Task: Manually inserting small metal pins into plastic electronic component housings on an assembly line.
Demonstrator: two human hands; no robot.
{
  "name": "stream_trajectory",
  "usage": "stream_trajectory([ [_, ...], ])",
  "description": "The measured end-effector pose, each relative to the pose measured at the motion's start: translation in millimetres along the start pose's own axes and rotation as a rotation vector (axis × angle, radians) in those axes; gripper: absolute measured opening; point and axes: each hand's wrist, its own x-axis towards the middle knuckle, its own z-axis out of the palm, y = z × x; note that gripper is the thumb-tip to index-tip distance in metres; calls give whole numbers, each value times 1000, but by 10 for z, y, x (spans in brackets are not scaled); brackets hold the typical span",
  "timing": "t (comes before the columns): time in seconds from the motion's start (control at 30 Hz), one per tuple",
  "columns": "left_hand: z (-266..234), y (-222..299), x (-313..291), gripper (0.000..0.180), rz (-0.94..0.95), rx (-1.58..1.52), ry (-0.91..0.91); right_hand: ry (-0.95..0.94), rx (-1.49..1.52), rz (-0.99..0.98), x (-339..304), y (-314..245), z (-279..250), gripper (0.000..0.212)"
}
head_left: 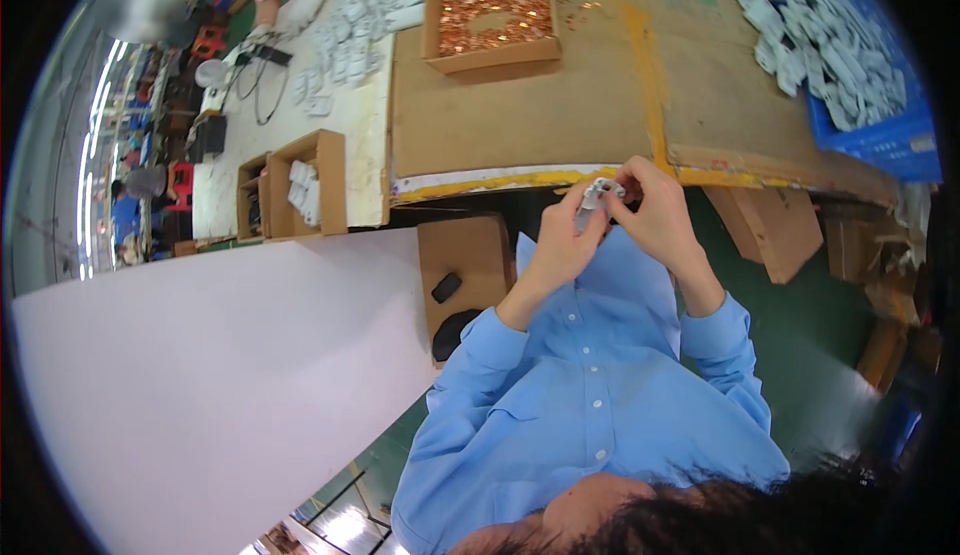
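Over my lap, just off the near table edge, my left hand grips a small white plastic housing with an open, hollowed end. My right hand meets it from the other side, thumb and forefinger pinched together at the housing's edge. Whatever lies between those right fingertips is too small to make out. Beyond both hands, a shallow cardboard box on the table holds many small copper-coloured metal pieces.
A blue crate heaped with white plastic parts stands far right. On the left are a white bench with more white parts, an open carton and a white board. A co-worker's gloved hand is at the far left.
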Motion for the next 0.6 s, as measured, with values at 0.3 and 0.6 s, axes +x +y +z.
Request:
stream_trajectory([
  [0.3,-912,-156,259,25,-166,47,326,121,217,34,614,448,111,20],
  [0.6,-3189,-655,1699,16,-130,-469,818,529,210,81,924,1220,-60,6],
])
